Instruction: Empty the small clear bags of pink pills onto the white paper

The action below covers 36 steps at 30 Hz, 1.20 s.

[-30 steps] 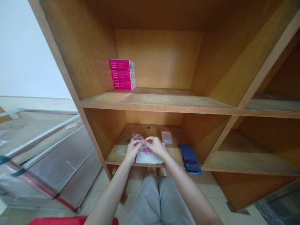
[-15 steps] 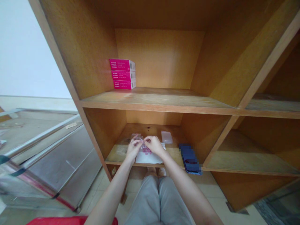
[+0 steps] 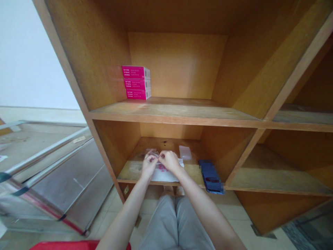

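Clear plastic bag is held above the lower shelf, left of the middle of its front edge and some way back from it. One side of the bag is pinched by the left hand, its thumb and fingers closed on the film; the other side is gripped by the fingertips of the right hand, which are brought close to those of the left. How far the bag is opened cannot be told, since its mouth is partly hidden by the fingers. Small pink beads are gathered in a loose heap just below the hands, on a white sheet that is laid along the front edge of the shelf. A flat clear packet is placed farther back, to the right of the right hand and well apart from the front edge. Near the front right corner, a dark blue item is set down so that its near end is hung over the edge. On the upper shelf, three pink boxes are stacked by the left wall.
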{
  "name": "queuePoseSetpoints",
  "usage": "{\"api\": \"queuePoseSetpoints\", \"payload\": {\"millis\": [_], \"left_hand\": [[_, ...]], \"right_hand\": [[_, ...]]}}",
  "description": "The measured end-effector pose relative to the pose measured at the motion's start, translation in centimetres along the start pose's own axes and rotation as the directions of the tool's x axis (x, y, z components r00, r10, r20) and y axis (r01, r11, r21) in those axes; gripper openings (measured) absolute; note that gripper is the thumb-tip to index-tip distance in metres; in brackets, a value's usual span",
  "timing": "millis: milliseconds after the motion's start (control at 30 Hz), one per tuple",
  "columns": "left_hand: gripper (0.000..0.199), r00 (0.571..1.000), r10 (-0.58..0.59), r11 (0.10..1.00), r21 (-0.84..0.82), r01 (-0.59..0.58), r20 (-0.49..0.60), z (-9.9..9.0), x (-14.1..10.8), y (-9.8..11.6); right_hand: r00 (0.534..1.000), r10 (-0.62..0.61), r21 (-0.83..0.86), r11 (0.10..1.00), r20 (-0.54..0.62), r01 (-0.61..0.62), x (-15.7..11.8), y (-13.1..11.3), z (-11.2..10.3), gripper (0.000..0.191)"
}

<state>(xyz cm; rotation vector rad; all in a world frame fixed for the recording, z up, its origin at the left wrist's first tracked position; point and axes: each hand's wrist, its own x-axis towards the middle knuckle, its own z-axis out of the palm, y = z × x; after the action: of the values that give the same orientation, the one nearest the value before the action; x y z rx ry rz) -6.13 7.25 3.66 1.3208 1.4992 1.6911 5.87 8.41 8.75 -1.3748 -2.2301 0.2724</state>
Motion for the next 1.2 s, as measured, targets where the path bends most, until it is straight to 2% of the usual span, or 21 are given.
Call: {"api": "queuePoseSetpoints", "payload": {"millis": [333, 533, 633, 800, 1000, 1067, 1200], "left_hand": [[0.012, 1.000, -0.002, 1.000, -0.027, 0.001, -0.027, 0.2, 0.1, 0.1], [0.015, 0.999, -0.015, 0.999, -0.039, 0.013, -0.046, 0.2, 0.0, -0.4], [0.014, 0.998, -0.028, 0.999, -0.037, 0.026, -0.051, 0.1, -0.1, -0.5], [0.016, 0.996, -0.056, 0.998, -0.033, 0.054, -0.067, 0.0, -0.1, -0.6], [0.015, 0.993, -0.082, 0.996, -0.043, 0.078, -0.090, 0.1, 0.0, -0.7], [0.015, 0.992, -0.084, 0.995, -0.053, 0.079, -0.095, 0.1, 0.0, -0.8], [0.014, 0.996, -0.063, 0.997, -0.055, 0.060, -0.068, 0.0, -0.1, -0.7]], "right_hand": [[1.000, 0.015, -0.039, 0.999, -0.009, -0.016, 0.0, -0.5, 0.3, 0.017], [0.993, 0.056, -0.084, 0.994, -0.100, -0.065, 0.1, -0.3, 0.6, 0.019], [0.991, 0.109, -0.049, 0.992, -0.083, -0.114, 0.2, 0.1, 0.5, 0.021], [0.992, 0.119, 0.021, 0.993, -0.049, -0.118, 0.3, 0.5, 0.2, 0.018], [0.980, 0.191, 0.049, 0.981, -0.061, -0.188, 0.5, 0.8, 0.0, 0.018], [0.985, 0.158, 0.081, 0.985, -0.062, -0.153, 0.4, 0.7, -0.2, 0.018], [0.999, -0.034, 0.110, 0.993, -0.042, 0.038, 0.0, 0.5, -0.7, 0.023]]}}
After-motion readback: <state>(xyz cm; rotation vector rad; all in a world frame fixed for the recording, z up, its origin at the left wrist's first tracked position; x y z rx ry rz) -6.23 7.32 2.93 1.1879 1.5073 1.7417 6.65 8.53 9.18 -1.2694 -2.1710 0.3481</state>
